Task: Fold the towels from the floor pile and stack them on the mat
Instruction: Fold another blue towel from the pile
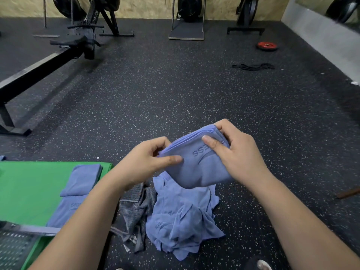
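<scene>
**Towel folded, just needs a ride over to the mat**

Holding 1 folded blue towel [196, 166] up in the middle of the frame, clear of the floor. Gripping it from both ends: left hand [145, 164] pinching the lower-left corner with the thumb on top, right hand [240, 154] wrapped round the upper-right end with the thumb pressed flat on the face. Nothing slack on either side.

Looks finished fold-wise, judging by the layered edges showing along the top. Guessing placement comes next.

Now the bit worth caring about: green mat [29, 184] down in the lower left of the frame, so down and left of the towel, with the left hand clearly the nearer of the 2. Already got a stack of folded towels [79, 184] lying near its right edge, partly hidden behind the left forearm. At least 2 in there, can't count further. Long axis of the stack running steeply from lower left to upper right; held towel slanted the same way but flatter. Probably needs a slight turn on the way over to land square.

Floor pile [181, 221] of crumpled blue towels directly below the hands, with a grey striped towel [134, 209] bunched against its left side. Plenty left to fold.

Red weight plate [266, 46] way off in the upper right, well apart from everything.
</scene>
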`<state>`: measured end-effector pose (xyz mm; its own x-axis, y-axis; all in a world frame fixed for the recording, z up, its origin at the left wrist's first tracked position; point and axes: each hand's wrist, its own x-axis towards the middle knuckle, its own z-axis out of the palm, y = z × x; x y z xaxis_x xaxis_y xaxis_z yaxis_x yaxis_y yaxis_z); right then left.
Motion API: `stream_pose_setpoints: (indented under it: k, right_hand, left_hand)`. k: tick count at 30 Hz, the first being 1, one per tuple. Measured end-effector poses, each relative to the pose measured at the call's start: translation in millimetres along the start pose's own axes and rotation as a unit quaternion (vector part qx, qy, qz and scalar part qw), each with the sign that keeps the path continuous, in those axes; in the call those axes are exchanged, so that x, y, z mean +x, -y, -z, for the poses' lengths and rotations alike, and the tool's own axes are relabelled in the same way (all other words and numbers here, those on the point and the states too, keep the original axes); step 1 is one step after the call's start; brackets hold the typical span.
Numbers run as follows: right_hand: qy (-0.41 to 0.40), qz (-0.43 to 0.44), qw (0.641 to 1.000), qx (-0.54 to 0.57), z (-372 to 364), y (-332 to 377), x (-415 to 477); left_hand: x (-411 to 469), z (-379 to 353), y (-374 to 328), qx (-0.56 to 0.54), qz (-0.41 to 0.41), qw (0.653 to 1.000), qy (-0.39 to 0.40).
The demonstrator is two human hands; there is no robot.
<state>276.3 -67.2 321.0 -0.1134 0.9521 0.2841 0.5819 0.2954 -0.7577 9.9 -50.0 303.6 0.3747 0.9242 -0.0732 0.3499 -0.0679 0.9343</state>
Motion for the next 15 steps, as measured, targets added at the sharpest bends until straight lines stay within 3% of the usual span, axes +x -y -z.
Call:
stream_pose_setpoints:
  k: [8,12,15]
  right_hand:
    - [-0.072,-0.014,0.997,-0.020,-7.7,2.8,1.6]
    - [-0.095,-0.037,0.995,0.010,-10.7,3.9,7.7]
    - [-0.095,-0.064,0.992,0.058,-14.8,1.1,14.1]
  left_hand:
    - [0.4,3.3,-7.1,-0.198,0.037,0.979,-0.030]
    - [-1.7,5.4,-10.3,-0.238,0.078,0.968,0.016]
    - [-2.1,6.7,-10.7,-0.267,0.072,0.961,-0.011]
